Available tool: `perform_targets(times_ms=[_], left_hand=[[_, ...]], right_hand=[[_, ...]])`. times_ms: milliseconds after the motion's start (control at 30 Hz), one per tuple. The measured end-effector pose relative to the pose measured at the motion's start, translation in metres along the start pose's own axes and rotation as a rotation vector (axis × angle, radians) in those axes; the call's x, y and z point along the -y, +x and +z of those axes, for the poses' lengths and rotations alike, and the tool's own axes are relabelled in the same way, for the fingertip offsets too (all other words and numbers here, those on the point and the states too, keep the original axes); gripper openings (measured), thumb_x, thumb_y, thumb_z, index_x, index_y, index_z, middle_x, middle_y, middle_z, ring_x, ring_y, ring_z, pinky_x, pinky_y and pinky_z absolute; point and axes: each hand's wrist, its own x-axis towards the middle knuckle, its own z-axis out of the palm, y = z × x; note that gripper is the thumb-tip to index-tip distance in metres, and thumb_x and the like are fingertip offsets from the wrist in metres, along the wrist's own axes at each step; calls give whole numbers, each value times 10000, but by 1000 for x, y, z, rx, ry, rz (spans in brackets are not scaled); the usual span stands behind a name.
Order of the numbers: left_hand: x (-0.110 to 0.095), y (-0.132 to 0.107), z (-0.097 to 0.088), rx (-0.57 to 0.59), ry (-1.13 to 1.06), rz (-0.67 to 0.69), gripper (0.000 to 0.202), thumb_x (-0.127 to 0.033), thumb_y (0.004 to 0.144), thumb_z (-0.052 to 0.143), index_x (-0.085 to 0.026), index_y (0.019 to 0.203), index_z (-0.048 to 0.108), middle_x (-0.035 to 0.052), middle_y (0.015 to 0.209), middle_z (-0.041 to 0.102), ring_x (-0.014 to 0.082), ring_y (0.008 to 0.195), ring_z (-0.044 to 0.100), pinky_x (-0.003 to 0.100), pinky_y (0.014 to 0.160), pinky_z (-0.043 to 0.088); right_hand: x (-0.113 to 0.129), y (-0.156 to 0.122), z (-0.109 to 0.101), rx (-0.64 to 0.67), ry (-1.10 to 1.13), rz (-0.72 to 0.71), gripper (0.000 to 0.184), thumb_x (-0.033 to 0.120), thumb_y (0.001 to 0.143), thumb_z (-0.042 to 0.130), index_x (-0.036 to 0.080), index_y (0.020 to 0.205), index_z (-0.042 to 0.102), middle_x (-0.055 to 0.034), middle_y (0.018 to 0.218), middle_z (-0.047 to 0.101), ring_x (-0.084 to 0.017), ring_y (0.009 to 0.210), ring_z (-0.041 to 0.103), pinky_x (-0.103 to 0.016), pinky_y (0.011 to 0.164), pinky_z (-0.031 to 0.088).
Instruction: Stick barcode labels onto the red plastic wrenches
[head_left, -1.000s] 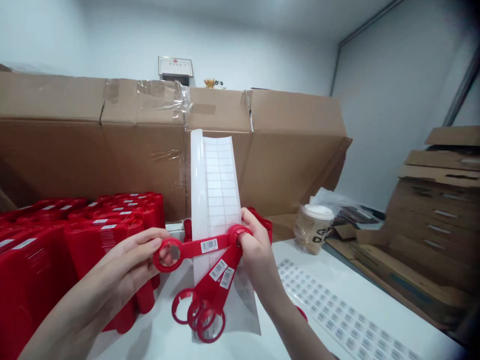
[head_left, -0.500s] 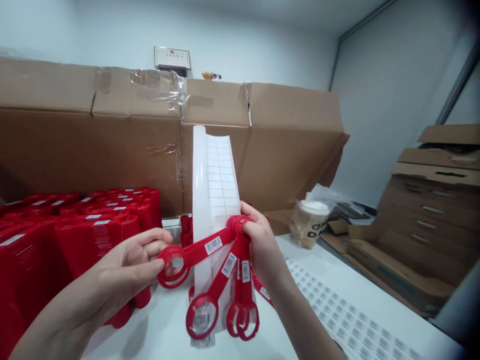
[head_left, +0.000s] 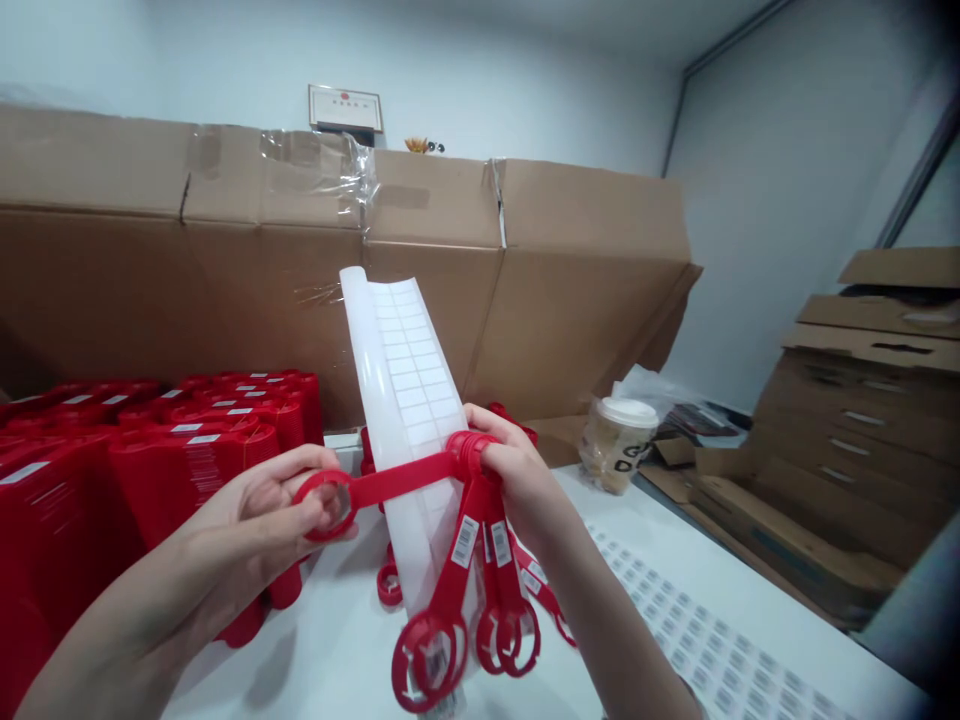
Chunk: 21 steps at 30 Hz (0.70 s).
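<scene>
My left hand (head_left: 274, 515) pinches the ring end of a red plastic strap (head_left: 401, 478), which stretches level across to my right hand and shows no sticker on its visible face. My right hand (head_left: 525, 485) is closed around the gathered upper ends of several red ring-ended straps. The others hang fanned below it, with white barcode stickers (head_left: 465, 541) on their bands. Behind the straps a long white sheet of blank labels (head_left: 412, 370), curled along its left side, leans to the left; it appears held in my right hand too. My right fingertips are partly hidden.
Red rolled goods (head_left: 195, 465) with white stickers stand packed at the left. A sheet of printed barcode labels (head_left: 697, 630) lies on the white table at the right, near a bagged cup (head_left: 621, 445). A large cardboard box (head_left: 420, 220) spans the back; more cardboard (head_left: 840, 430) is stacked at right.
The stickered strap that my left hand held now seems to hang with the others, and my left hand holds one without a visible sticker. The label sheet has tilted left.
</scene>
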Motion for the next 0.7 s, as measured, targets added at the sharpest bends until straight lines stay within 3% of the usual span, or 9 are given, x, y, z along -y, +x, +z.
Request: perform_targets(times_ms=[100, 167, 300, 467, 700], left_hand=[[-1, -1, 13, -182, -73, 35, 327, -253, 707, 909, -230, 986, 740, -6, 885, 711, 120, 841, 677, 203, 882, 589], [2, 2, 15, -226, -97, 43, 344, -272, 725, 900, -234, 1024, 736, 13, 1037, 738, 159, 987, 699, 228, 952, 574], [15, 6, 8, -117, 25, 24, 398, -397, 773, 855, -254, 1114, 707, 67, 1189, 710, 251, 1143, 663, 325, 979, 557], [24, 5, 15, 114, 282, -25, 315, -522, 886, 700, -243, 1031, 720, 27, 869, 682, 167, 829, 643, 253, 806, 515], [40, 6, 29, 66, 633, 62, 215, -449, 921, 640, -235, 934, 636, 21, 928, 646, 177, 856, 559, 248, 765, 442]], right_hand=[[0, -1, 1, 0, 15, 1, 34, 195, 669, 561, 188, 702, 570, 20, 670, 574, -127, 605, 488, -248, 569, 342], [-1, -1, 1, -27, 34, -3, 22, 187, 665, 538, 193, 685, 546, 29, 647, 545, -125, 587, 465, -250, 561, 334], [-4, 2, -2, -178, 60, -73, 31, 181, 674, 503, 209, 682, 515, 31, 637, 525, -140, 601, 466, -262, 570, 354], [-7, 3, -10, -315, 21, -150, 59, 176, 718, 486, 220, 682, 470, 16, 703, 565, -140, 602, 435, -272, 545, 347], [-3, 0, -10, -396, -28, -226, 79, 166, 748, 468, 226, 696, 468, 15, 737, 594, -145, 615, 461, -282, 580, 383]])
